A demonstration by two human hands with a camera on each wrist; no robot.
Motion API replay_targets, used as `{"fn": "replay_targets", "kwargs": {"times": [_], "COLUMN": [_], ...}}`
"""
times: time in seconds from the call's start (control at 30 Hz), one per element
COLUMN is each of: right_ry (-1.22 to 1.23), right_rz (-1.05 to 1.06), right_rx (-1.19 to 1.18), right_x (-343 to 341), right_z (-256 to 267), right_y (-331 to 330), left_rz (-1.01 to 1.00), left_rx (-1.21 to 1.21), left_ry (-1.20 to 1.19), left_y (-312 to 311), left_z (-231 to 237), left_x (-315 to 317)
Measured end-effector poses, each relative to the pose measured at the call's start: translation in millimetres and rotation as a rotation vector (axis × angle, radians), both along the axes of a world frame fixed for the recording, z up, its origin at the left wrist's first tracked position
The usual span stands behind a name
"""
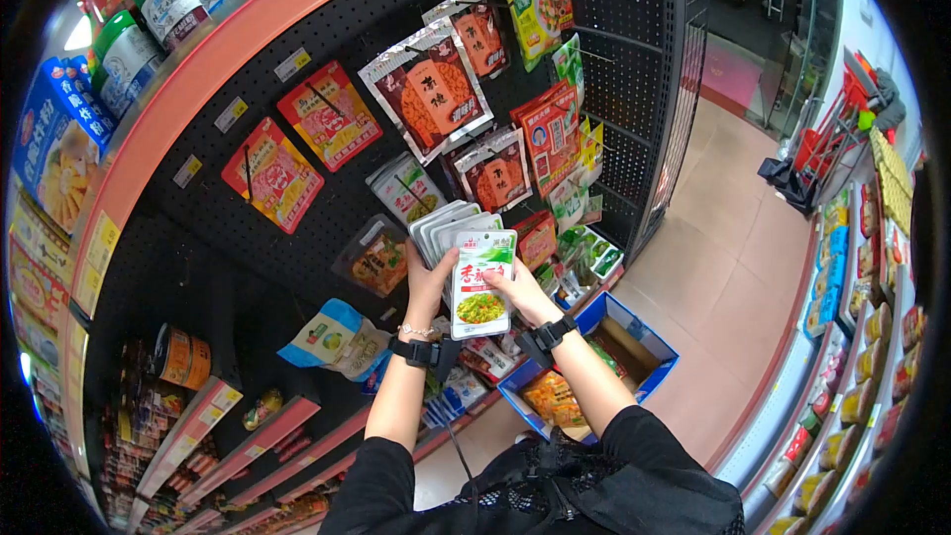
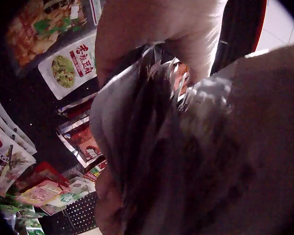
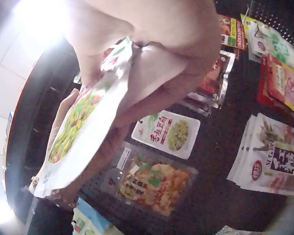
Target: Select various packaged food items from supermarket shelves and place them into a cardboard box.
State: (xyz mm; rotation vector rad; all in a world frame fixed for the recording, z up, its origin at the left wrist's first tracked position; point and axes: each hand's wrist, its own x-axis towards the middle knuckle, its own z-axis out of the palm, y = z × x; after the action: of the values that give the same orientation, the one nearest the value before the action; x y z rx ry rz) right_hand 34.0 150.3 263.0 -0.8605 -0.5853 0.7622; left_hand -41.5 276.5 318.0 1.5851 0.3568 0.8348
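Note:
In the head view my left hand [image 1: 426, 272] grips a fanned stack of white food packets [image 1: 443, 228] by its lower left side, the thumb across the front. Beside it, my right hand [image 1: 528, 297] pinches a white packet [image 1: 482, 315] printed with green and red and a picture of a green dish; its thumb lies on the printed face. This packet overlaps the front of the stack. In the right wrist view the packet [image 3: 83, 132] bends within the right hand [image 3: 171, 34]. In the left wrist view the dark packet backs [image 2: 152, 147] hide most of the left fingers.
A similar white packet [image 1: 407, 188] hangs on the black pegboard [image 1: 327, 193], above a clear-windowed food pack [image 1: 374, 256]. Red and brown pouches [image 1: 426, 89] hang higher. Below stands a blue box [image 1: 649, 337] with packets inside. Stocked shelves [image 1: 842, 416] line the right side, across a tiled aisle [image 1: 728, 267].

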Motion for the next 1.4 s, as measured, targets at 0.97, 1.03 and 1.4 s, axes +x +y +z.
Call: {"fn": "replay_targets", "kwargs": {"times": [0.97, 1.03, 1.4], "right_ry": [0.239, 0.242, 0.454], "right_rz": [0.131, 0.091, -0.015], "right_rx": [-0.483, -0.465, -0.429], "right_x": [-79, -84, -118], "right_z": [-84, -99, -109], "right_y": [-139, -143, -171], "left_rz": [-0.172, -0.157, -0.211], "left_rx": [-0.747, -0.699, -0.530], "left_ry": [0.258, 0.265, 0.259], "left_y": [-127, -132, -166], "left_z": [-141, -158, -180], "left_x": [-73, -77, -90]}}
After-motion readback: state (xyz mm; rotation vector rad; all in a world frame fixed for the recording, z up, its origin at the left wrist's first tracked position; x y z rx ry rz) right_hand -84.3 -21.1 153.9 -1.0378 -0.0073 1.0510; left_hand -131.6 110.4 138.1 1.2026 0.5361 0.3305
